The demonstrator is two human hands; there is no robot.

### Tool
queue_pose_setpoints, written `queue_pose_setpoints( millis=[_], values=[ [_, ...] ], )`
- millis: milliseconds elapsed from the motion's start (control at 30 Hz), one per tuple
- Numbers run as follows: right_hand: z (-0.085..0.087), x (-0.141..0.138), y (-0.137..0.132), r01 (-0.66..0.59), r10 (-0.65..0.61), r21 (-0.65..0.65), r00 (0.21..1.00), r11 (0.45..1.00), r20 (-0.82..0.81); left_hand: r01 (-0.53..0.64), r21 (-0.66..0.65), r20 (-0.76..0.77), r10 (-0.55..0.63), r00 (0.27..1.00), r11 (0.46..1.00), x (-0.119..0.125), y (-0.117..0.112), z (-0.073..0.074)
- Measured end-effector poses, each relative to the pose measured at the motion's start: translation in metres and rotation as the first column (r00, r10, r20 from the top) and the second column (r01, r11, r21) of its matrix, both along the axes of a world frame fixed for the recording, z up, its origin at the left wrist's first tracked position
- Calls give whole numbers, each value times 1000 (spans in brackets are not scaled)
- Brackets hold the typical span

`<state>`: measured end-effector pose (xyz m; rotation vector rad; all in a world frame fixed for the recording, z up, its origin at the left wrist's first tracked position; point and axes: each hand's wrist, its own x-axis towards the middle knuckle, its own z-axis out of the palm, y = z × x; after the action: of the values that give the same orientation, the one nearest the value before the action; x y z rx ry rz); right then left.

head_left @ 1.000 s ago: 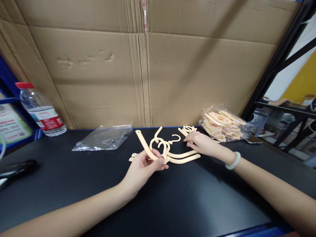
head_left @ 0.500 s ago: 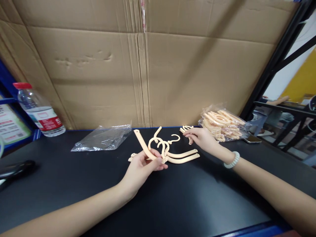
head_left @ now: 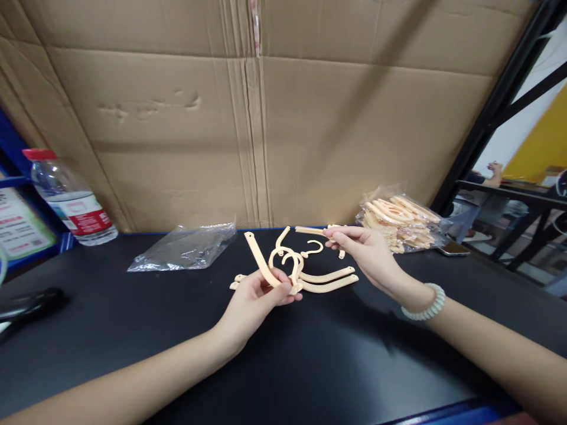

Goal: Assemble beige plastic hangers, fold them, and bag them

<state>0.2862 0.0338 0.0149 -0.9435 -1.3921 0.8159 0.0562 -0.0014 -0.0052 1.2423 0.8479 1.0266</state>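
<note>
My left hand (head_left: pixel 261 298) is closed on a cream plastic hanger piece, whose curved arm (head_left: pixel 257 252) rises up and left with a small hole at its tip. A hook stands beside that arm, near my fingertips. In my right hand (head_left: pixel 358 251), thumb and fingers pinch another cream hanger arm (head_left: pixel 309 230), which points left. Between the hands lie more hanger parts: curved arms (head_left: pixel 330 285) side by side on the table and a loose hook (head_left: pixel 314 248). Some pieces beneath my left hand are partly covered.
A clear bag of hanger parts (head_left: pixel 398 221) sits at the back right, with a phone (head_left: pixel 454 249) beside it. A flat clear plastic bag (head_left: pixel 186 248) and a red-capped bottle (head_left: pixel 75 203) are at left. Cardboard (head_left: pixel 177 136) walls the back. Another person's hand (head_left: pixel 495 172) shows far right.
My right hand has lifted a hanger arm from the small pile at the back and drawn it slightly toward me. The left hand and its piece have barely moved.
</note>
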Motion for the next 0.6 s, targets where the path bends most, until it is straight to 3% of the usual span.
queue_pose_setpoints(
  millis=[133,300,433,600],
  values=[
    [-4,-9,-7,-49,48,-23,997,999,-66,6,5,-14,-6,1000,1000,0,0,0],
    [-3,-16,-18,-142,103,-156,967,977,-232,12,19,-25,-11,1000,1000,1,-1,2],
    [-3,-19,-22,-291,176,-250,900,923,-399,19,44,-35,-18,999,999,1,1,1],
    [-7,-22,-25,-425,291,-279,862,861,-415,11,56,-53,-8,999,998,0,3,-2]
  ],
)
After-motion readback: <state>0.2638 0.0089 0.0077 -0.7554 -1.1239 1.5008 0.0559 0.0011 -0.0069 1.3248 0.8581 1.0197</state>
